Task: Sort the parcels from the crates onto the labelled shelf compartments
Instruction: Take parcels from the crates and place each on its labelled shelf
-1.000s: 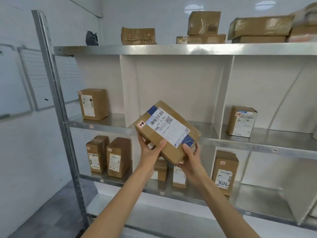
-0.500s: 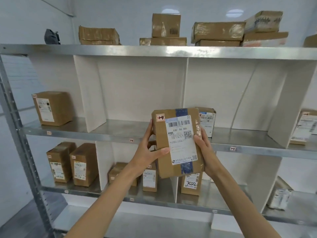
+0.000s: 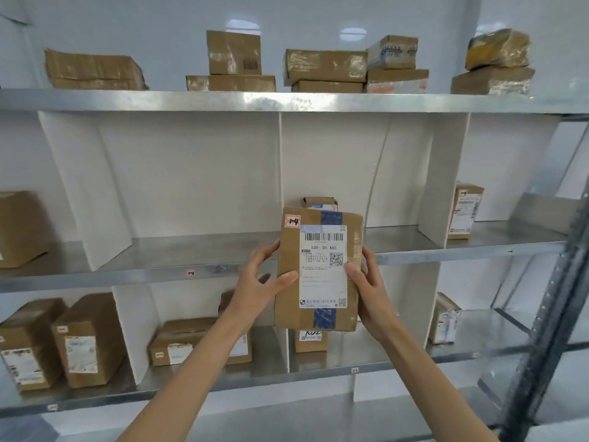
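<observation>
Gripping a brown cardboard parcel (image 3: 318, 269) from both sides, the left hand (image 3: 258, 282) lays its thumb across the front face and curls its fingers round the left edge, while the right hand (image 3: 366, 288) clasps the right edge with its thumb on the margin of the white shipping label (image 3: 323, 266). The parcel is held upright in the air, label toward the camera, in front of the front edge of the middle shelf (image 3: 159, 275) and just right of the white divider (image 3: 280, 173). The label bears a barcode, the code "530- D5 A85", a QR code and lines of print too small to read. A red-bordered sticker (image 3: 292, 221) at the top left corner carries a dark handwritten mark that is hard to make out, and a strip of blue tape (image 3: 331, 217) runs down under the label. Behind the parcel's top edge a smaller box (image 3: 320, 203) stands on the middle shelf. Farther right on that shelf, past another divider, a labelled box (image 3: 465, 208) stands upright. A small tag (image 3: 191, 273) on the shelf's front edge is too blurred to read. Below, a box with dark handwriting (image 3: 310, 338) stands on the lower shelf (image 3: 318, 368), and two tall labelled boxes (image 3: 89, 339) stand near its left end. Worn cartons (image 3: 234, 52) are stacked along the top shelf (image 3: 287, 102).
</observation>
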